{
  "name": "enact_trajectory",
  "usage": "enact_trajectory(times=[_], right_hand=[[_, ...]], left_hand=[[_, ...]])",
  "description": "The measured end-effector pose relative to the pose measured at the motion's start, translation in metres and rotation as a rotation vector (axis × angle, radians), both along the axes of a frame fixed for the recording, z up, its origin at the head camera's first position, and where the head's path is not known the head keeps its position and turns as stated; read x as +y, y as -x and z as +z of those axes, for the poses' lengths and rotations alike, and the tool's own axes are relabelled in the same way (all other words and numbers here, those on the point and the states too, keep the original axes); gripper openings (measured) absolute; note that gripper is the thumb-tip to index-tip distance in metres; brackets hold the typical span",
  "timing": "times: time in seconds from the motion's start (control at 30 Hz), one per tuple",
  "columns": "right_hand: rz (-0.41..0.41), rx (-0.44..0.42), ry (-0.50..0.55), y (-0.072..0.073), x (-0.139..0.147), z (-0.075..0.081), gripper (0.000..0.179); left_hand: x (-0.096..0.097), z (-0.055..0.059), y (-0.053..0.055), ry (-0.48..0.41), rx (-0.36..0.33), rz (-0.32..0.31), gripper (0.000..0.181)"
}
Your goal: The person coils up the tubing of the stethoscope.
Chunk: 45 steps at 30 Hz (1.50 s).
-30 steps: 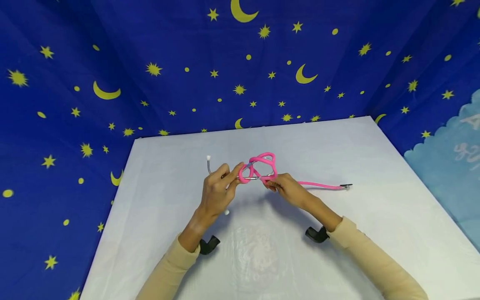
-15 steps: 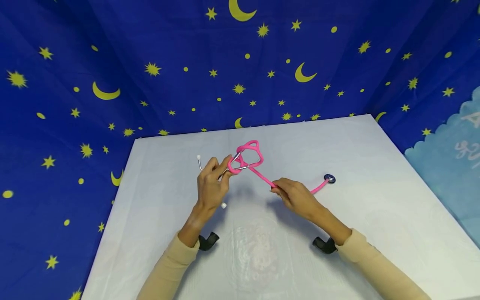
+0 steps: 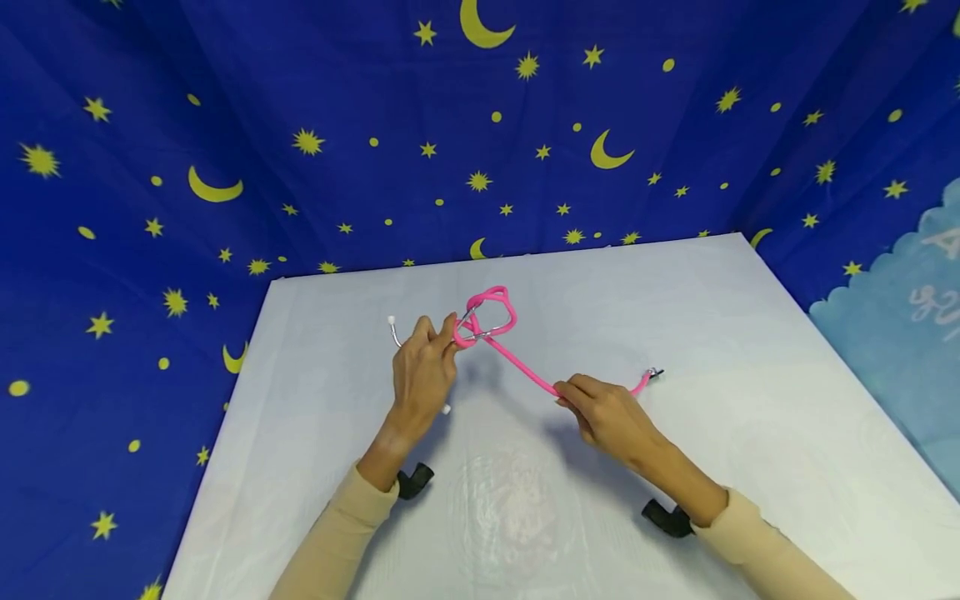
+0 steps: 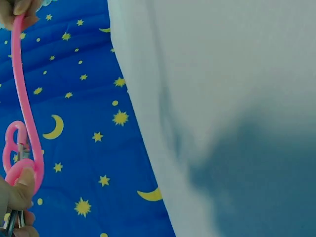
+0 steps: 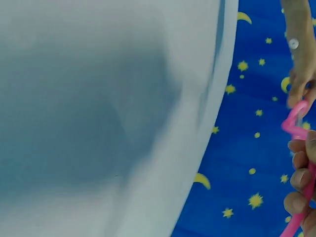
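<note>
A pink stethoscope (image 3: 522, 367) is held between both hands above the white table. My left hand (image 3: 424, 367) grips its metal ear tubes where the pink tubing is looped around them; in the left wrist view the thumb presses on the pink loop (image 4: 22, 170). White eartips (image 3: 392, 320) stick out on the far side of that hand. My right hand (image 3: 603, 417) pinches the tubing further along, drawn straight between the hands. Beyond it hangs the short end with the chest piece (image 3: 654, 374), seen edge-on.
The white table (image 3: 525, 517) lies below, with the hands' shadows on it. A blue curtain (image 3: 360, 100) with yellow moons and stars rises behind its far edge. Black wrist-worn pieces (image 3: 415, 482) show under each forearm.
My right hand has slid along the tubing, away from the knotted loop and toward the lower right, stretching the tube. My left hand has shifted slightly left with the loop.
</note>
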State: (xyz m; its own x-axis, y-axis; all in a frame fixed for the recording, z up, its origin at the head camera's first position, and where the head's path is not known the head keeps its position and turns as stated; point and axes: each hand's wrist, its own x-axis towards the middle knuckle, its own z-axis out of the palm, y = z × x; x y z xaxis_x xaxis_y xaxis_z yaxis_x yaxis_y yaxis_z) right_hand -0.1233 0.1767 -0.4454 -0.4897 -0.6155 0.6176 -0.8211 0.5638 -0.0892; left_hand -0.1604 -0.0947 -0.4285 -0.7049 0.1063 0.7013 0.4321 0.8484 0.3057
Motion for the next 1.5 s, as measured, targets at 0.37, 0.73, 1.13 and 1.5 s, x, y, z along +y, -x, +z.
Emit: enact_trajectory(times=[0.37,0.73,1.13,1.5], right_hand=[[0.117,0.197,-0.114,0.0,-0.008,0.052,0.038],[0.239,0.113,-0.019,0.042,-0.021,0.071,0.023],[0.347,-0.284,0.151,0.076,-0.021,0.058,0.027],[0.33,-0.332,0.21,0.072,-0.028,0.03,0.028]], left_hand=[[0.002,-0.017,0.002,0.302,-0.026,-0.187,0.033],[0.01,-0.019,-0.001,0.471,0.136,-0.45,0.032],[0.021,-0.008,-0.005,0.297,0.312,-0.681,0.02],[0.024,-0.005,-0.011,-0.079,0.304,-0.597,0.025]])
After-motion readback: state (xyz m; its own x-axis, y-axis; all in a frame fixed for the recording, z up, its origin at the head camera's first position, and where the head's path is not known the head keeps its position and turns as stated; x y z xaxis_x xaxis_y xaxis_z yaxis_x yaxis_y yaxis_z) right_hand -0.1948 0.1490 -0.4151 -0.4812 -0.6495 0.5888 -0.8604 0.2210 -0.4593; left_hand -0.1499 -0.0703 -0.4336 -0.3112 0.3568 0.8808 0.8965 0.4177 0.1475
